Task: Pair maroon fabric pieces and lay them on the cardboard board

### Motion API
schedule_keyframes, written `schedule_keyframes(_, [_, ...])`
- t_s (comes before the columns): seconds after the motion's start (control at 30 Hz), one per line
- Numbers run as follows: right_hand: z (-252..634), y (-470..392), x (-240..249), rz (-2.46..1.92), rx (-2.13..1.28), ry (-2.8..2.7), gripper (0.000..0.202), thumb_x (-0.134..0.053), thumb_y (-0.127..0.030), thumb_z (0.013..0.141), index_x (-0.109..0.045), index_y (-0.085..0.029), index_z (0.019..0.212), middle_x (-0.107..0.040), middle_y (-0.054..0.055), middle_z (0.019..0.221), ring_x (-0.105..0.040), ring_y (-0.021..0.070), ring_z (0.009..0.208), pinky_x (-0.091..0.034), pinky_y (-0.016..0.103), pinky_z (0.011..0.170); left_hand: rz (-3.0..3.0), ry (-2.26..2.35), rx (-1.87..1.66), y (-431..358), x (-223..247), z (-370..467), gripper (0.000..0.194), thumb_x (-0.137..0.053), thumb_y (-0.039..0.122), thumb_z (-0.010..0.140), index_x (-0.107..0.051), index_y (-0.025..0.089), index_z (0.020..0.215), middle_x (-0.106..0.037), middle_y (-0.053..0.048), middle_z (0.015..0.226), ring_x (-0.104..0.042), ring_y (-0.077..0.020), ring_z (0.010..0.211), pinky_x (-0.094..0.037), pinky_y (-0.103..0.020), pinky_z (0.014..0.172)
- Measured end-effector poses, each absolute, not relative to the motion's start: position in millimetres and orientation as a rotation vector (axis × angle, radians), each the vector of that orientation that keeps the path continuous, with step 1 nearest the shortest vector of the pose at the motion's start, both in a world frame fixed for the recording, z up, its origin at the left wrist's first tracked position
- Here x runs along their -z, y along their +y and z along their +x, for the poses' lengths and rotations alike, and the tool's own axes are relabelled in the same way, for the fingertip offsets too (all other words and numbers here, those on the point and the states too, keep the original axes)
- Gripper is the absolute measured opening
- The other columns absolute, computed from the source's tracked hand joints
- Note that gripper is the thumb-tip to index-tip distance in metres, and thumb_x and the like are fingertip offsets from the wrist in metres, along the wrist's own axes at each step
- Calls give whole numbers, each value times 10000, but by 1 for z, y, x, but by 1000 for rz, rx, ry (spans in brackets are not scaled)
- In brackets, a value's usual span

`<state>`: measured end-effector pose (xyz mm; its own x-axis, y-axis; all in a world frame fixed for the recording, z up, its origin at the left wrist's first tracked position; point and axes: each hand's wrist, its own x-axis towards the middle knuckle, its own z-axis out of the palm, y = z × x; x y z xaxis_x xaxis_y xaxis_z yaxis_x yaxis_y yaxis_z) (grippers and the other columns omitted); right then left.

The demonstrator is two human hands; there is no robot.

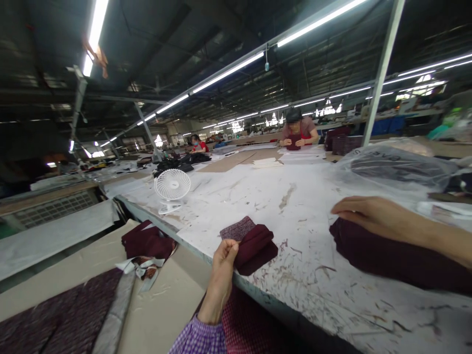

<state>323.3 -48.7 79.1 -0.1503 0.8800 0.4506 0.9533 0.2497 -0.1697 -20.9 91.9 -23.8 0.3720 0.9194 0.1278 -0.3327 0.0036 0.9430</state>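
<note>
My left hand pinches the near-left edge of a dark red folded fabric piece at the front edge of the table, thumb against fingers. Just behind that piece lies a speckled purple-grey fabric piece. At the right, my right hand rests on top of a long dark maroon fabric bundle, its fingers stretched out over the bundle's left end. Some of the right fingertips are hard to see.
A small white fan stands on the white table. Clear plastic wrapping lies behind my right hand. Across the table a person holds maroon fabric. Maroon scraps and speckled cloth lie on a lower surface at left.
</note>
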Motion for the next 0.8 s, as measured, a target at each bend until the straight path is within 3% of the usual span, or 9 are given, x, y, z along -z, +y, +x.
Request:
schedule_keyframes(0.1, [236,-18,-81,-1536,212,-2283,281,-395,-245,916,-642,-199,1043,-658,83,1075,-602,220,978,-476,384,850,1189,665,-1120,91,24,-20,333,-715,434,686,-539,159,754,-606,4,739,-531,-111,660,-393,-209,630])
schedule_keyframes(0.23, [176,9,-70,-1414,183,-2509,242,-465,-201,893,-624,-184,1075,-657,70,1061,-568,210,999,-425,391,925,1323,671,-1129,85,22,-21,282,-678,405,734,-542,158,751,-612,-28,861,-542,-136,784,-408,-222,698])
schedule_keyframes(0.4, [157,19,-41,-1371,118,-2599,192,-487,-226,893,-656,-201,981,-672,44,968,-591,186,935,-436,356,888,1232,724,-1226,82,28,-15,236,-634,383,782,-531,172,759,-508,39,669,-477,-90,626,-378,-177,570])
schedule_keyframes(0.53, [155,23,-19,-1378,62,-2492,298,-424,-299,928,-643,-188,1097,-652,72,1119,-581,190,1041,-376,364,990,753,642,-1387,100,18,-29,59,-522,203,840,-514,166,795,-569,14,704,-551,-106,638,-466,-217,632])
schedule_keyframes(0.63, [155,24,-15,-1408,2,-2489,323,-425,-298,921,-638,-167,1126,-635,94,1161,-568,205,1077,-345,373,1025,439,656,-1578,127,-1,-69,207,-372,31,836,-544,146,854,-601,-19,725,-586,-113,670,-503,-238,683])
schedule_keyframes(0.8, [153,25,-23,-1425,-147,-2480,337,-437,-318,905,-630,-155,1129,-610,115,1197,-526,244,1141,-305,417,1057,326,782,-1759,147,-17,-124,218,-392,-3,804,-528,165,827,-577,25,680,-551,-93,595,-498,-230,625])
